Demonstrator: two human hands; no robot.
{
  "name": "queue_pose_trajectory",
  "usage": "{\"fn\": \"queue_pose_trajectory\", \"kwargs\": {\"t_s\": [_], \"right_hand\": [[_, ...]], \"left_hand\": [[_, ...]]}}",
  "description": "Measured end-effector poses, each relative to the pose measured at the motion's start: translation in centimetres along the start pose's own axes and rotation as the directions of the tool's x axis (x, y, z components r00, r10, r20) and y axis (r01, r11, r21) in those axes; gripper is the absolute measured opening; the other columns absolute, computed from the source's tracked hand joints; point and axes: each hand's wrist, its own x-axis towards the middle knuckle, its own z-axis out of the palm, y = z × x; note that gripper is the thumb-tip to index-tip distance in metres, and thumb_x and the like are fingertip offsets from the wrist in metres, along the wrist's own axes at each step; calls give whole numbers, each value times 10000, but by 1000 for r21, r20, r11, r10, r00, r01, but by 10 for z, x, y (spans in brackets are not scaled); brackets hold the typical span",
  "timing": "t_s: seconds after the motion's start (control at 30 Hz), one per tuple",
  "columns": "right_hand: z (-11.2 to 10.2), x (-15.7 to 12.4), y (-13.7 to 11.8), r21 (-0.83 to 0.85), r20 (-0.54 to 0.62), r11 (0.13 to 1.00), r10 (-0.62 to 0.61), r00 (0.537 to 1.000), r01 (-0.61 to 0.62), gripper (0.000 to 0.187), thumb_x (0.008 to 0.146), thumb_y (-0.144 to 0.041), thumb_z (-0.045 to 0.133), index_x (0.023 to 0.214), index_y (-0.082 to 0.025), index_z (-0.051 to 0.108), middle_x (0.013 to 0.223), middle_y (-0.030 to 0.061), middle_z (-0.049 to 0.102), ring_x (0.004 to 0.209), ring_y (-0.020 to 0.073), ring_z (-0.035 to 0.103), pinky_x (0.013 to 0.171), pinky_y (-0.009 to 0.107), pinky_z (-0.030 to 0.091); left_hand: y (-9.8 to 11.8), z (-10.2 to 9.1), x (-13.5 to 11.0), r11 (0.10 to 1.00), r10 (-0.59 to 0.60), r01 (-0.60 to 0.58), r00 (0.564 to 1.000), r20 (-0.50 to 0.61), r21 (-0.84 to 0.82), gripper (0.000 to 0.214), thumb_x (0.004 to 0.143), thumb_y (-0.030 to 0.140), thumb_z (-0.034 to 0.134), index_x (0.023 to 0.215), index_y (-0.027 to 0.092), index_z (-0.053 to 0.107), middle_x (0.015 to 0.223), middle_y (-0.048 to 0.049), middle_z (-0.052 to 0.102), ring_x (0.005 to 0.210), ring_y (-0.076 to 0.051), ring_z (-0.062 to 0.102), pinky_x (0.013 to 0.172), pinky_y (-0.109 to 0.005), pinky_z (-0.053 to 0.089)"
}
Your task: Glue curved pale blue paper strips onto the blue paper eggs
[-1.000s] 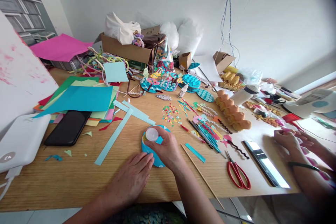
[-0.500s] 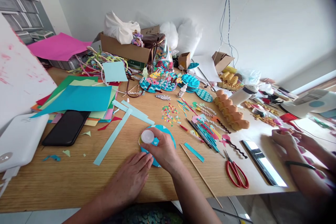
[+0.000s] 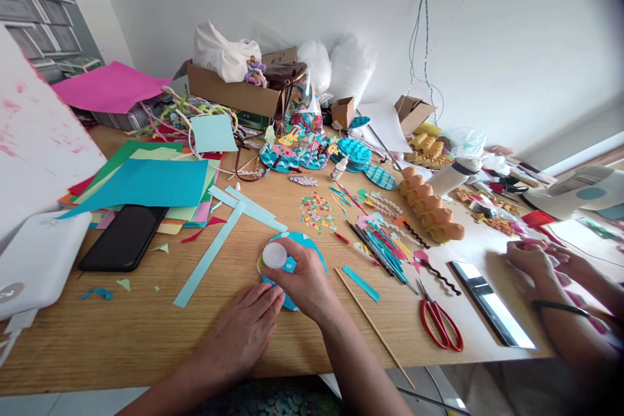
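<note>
- Blue round disc with pale marks (image 3: 291,299) lies on the wooden table (image 3: 121,344), close to the middle of its near edge; the hands partly cover it.
- Right hand (image 3: 305,276) is closed on a small round container with a translucent white top (image 3: 274,255), thumb on one side and fingers on the other, above the left part of the disc.
- Left hand (image 3: 248,325) rests palm down, fingers stretched and side by side, with the fingertips at the disc's rim, near the right thumb.
- Long pale-blue paper strips (image 3: 209,255) lie to the left of the disc.
- To the right of it are a short blue paper strip (image 3: 361,283) and a thin wooden stick (image 3: 373,325), whose lower end passes over the table's near edge.
- Red-handled metal scissors (image 3: 433,304) lie farther right, near the same edge.
- At the table's right side, a co-worker's hands (image 3: 533,260) are close together; what they hold is not clear.
</note>
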Motion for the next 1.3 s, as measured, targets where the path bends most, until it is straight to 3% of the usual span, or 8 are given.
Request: {"fn": "queue_pose_trajectory", "kwargs": {"t_s": [0.9,1.13,1.3], "right_hand": [[0,0,4,-35,-24,999,-11,1000,10,170,681,-221,657,850,-218,639,799,-18,669,756,159,597,689,248,433],[0,-1,4,-13,-1,1000,-22,1000,22,186,674,-218,663,858,-214,640,788,-22,666,748,154,597,681,238,435],[-3,-2,2,-33,-17,999,-18,1000,17,166,683,-232,663,848,-215,642,788,-17,671,746,158,599,678,245,435]], "left_hand": [[0,2,-1,999,-3,2,1000,-30,-32,325,886,182,401,1184,135,521,1131,-58,634,1075,-198,544,943,-333,386],[1,4,-2,997,-34,37,999,42,-67,357,864,175,420,1213,150,492,1140,-63,627,1105,-209,529,952,-359,392],[1,2,-1,999,-27,27,1000,13,-33,356,858,161,424,1207,144,496,1145,-58,629,1088,-199,544,946,-341,396]]}}
